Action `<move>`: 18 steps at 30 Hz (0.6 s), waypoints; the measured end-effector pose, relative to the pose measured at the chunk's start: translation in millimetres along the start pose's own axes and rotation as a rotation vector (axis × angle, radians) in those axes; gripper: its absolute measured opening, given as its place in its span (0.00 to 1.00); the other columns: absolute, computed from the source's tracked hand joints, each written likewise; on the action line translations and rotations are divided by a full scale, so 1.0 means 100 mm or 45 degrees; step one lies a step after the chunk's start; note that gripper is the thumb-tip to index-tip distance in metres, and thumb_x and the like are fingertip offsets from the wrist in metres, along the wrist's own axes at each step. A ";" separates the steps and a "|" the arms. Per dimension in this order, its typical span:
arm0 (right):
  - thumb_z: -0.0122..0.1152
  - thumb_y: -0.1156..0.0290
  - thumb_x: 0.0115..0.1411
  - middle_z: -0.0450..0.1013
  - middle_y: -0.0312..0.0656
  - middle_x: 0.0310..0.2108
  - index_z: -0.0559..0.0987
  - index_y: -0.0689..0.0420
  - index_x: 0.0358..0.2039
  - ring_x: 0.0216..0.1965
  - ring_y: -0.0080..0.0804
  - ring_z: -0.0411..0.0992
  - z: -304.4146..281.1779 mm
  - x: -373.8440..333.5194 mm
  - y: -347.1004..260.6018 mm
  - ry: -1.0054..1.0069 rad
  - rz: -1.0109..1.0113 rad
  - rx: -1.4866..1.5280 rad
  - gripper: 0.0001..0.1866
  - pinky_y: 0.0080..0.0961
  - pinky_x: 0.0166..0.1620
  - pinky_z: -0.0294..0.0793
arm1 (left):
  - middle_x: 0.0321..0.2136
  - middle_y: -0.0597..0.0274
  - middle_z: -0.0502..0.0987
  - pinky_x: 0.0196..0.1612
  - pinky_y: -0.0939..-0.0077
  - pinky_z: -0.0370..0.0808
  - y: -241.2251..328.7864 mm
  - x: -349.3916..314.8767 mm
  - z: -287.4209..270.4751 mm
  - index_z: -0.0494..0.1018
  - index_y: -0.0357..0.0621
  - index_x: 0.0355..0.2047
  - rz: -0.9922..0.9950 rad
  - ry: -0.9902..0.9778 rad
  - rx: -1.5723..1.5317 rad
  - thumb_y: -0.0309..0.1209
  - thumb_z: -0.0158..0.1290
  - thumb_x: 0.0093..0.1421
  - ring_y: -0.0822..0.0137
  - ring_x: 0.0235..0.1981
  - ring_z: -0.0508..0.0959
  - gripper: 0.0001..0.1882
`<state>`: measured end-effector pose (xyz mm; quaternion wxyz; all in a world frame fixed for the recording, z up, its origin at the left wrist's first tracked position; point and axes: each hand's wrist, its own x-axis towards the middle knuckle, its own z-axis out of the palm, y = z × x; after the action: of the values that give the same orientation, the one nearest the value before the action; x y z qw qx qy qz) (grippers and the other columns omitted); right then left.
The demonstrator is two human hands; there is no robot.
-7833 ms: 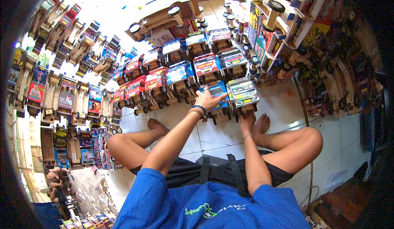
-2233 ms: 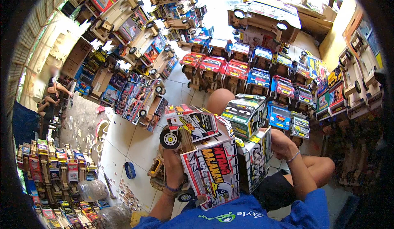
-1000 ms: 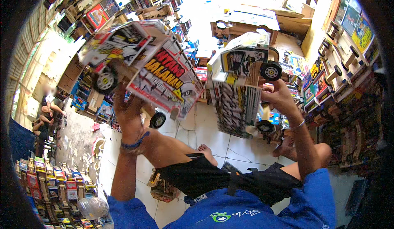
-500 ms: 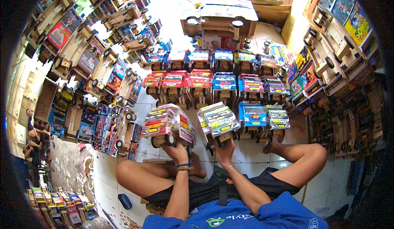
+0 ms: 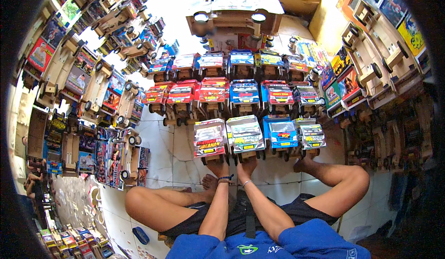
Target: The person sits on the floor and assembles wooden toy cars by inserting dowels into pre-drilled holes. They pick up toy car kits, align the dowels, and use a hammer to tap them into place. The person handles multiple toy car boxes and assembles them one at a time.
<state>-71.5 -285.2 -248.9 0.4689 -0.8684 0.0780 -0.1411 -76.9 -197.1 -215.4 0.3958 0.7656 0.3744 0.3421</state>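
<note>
My left hand (image 5: 218, 168) is at the underside of a red and white wooden toy truck (image 5: 209, 140), its fingers mostly hidden and closed on the truck's lower front. Beside it, my right hand (image 5: 247, 167) grips the lower front of a white and green toy truck (image 5: 245, 133) in the same way. The two trucks stand side by side, fronts toward me. To their right in the same row are a blue toy truck (image 5: 281, 133) and another white and green toy truck (image 5: 311, 134).
Beyond this row, two more rows of toy trucks, such as a red one (image 5: 213, 90), face me. A large wooden truck (image 5: 235, 22) stands at the back. Stacked trucks rise at left (image 5: 111, 154) and right (image 5: 366, 59). A blue oval case (image 5: 140, 235) lies on the tiled floor.
The red and white truck, tilted and apart at the left before, now stands straight against the white and green one. My left hand moved right with it. The white and green truck has straightened too.
</note>
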 end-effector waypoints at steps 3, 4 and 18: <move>0.69 0.65 0.50 0.75 0.56 0.43 0.75 0.63 0.47 0.43 0.57 0.73 0.07 -0.08 0.14 0.015 -0.009 -0.361 0.26 0.48 0.47 0.70 | 0.41 0.40 0.78 0.52 0.54 0.70 -0.05 -0.04 0.06 0.74 0.29 0.42 0.223 -0.012 0.343 0.31 0.66 0.50 0.43 0.47 0.76 0.22; 0.69 0.64 0.49 0.75 0.56 0.44 0.75 0.62 0.47 0.45 0.57 0.72 0.06 -0.10 0.19 -0.093 0.072 -0.403 0.25 0.49 0.47 0.70 | 0.42 0.41 0.77 0.53 0.53 0.69 -0.09 -0.05 0.08 0.74 0.30 0.43 0.172 -0.055 0.186 0.31 0.66 0.50 0.42 0.48 0.75 0.23; 0.59 0.59 0.54 0.68 0.51 0.54 0.72 0.56 0.53 0.57 0.51 0.64 0.12 -0.12 0.56 -0.530 0.054 -0.633 0.26 0.49 0.54 0.64 | 0.53 0.40 0.69 0.60 0.56 0.64 -0.37 -0.04 0.22 0.64 0.30 0.56 -0.285 -0.366 -0.275 0.33 0.61 0.55 0.45 0.56 0.69 0.32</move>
<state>-79.4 -303.0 -304.3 0.2511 -0.9648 0.0306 0.0725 -72.1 -192.9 -257.8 0.5604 0.7134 0.3578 0.2214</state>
